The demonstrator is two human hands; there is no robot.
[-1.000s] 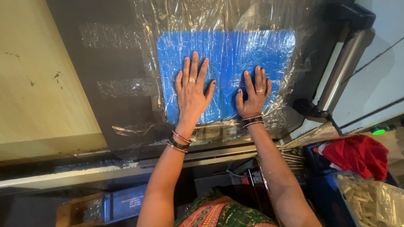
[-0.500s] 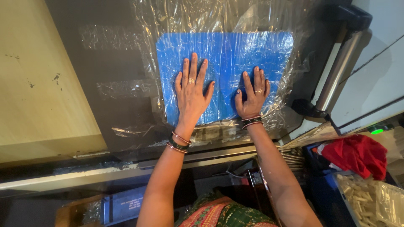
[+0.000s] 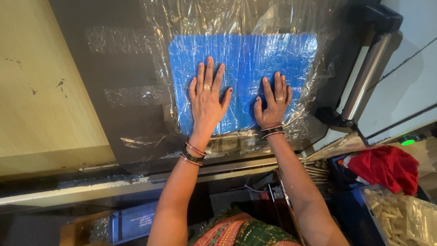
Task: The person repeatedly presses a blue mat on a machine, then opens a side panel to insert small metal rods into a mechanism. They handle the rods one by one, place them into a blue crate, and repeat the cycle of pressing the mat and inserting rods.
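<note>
Both hands, left hand [image 3: 207, 102] and right hand [image 3: 272, 102], lie spread flat mid-frame, smoothing clear plastic film [image 3: 236, 23] over the blue sheet [image 3: 243, 57]; sealing looks next.

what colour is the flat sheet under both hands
Bright blue sheet, under clear plastic film; head view.

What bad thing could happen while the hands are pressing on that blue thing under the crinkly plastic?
The clear plastic film is already wrinkled over the blue sheet, so creases might get pressed in. Both the left hand and right hand wear rings, which could snag or tear the thin film. The metal roller sits close on the right; loose film might catch on it.
</note>
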